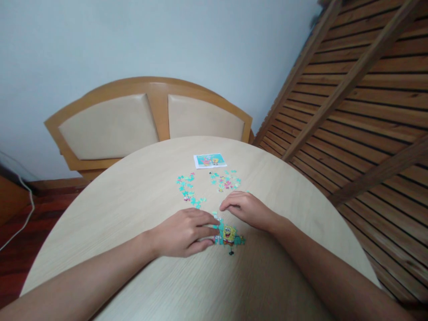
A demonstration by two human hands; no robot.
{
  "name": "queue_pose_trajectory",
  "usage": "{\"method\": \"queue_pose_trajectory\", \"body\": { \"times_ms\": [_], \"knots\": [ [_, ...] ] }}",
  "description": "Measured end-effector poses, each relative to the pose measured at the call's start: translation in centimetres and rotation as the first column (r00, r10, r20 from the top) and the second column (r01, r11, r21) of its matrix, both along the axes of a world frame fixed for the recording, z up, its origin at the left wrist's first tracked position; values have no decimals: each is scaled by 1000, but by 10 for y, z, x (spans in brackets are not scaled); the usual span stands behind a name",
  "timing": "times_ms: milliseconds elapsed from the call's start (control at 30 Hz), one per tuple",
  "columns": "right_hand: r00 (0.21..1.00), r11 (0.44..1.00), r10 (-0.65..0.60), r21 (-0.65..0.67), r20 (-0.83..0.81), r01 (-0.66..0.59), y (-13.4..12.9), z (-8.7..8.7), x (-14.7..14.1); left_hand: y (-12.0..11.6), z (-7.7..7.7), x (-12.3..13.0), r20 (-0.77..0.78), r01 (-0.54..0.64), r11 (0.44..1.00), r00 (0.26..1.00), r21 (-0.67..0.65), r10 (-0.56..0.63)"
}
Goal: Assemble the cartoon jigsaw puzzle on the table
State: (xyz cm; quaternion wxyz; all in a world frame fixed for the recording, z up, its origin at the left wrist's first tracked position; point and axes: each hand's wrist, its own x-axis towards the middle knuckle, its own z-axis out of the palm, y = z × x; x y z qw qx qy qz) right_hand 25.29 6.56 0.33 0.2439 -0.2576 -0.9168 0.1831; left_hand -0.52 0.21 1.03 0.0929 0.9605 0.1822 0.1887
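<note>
A partly joined puzzle [229, 233] with a yellow cartoon figure lies on the round wooden table. My left hand [190, 232] rests at its left side, fingers spread and fingertips on the left pieces. Just above the puzzle is my right hand [245, 208], its fingers bent and pressed together; whatever they may hold is hidden. Loose turquoise pieces [186, 183] form a curved group beyond my left hand. Another group of loose pieces [228, 183], some of them pink, lies beyond my right hand. Behind both groups is a small picture card [210, 161] showing cartoon figures.
The round table [133, 178] fills the lower view. A wooden bench back with cream pads [110, 127] stands behind it against a pale wall. Slatted wooden panelling [368, 102] slants along the right. A white cable [28, 214] hangs at the far left.
</note>
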Motion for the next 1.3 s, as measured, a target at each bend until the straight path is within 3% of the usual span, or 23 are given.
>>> {"method": "queue_pose_trajectory", "body": {
  "times_ms": [100,267,567,833,1300],
  "knots": [
    [998,998,-55,-30,-22,55,-1,0,2,-1,0,0,4,0,1000,1000,-4,0],
    [983,984,-177,46,49,175,-7,1,0,-1,2,2,-7,7,1000,1000,-15,-7],
    [984,987,-156,38,81,154,-13,-2,-8,-3,2,0,-11,19,999,1000,-44,-20],
    [967,967,-251,62,46,248,-13,-1,-10,-3,2,1,-29,11,999,999,-35,-13],
    [947,943,-309,-102,83,317,-18,5,-13,-3,1,-1,-57,27,999,998,24,-25]
  ]
}}
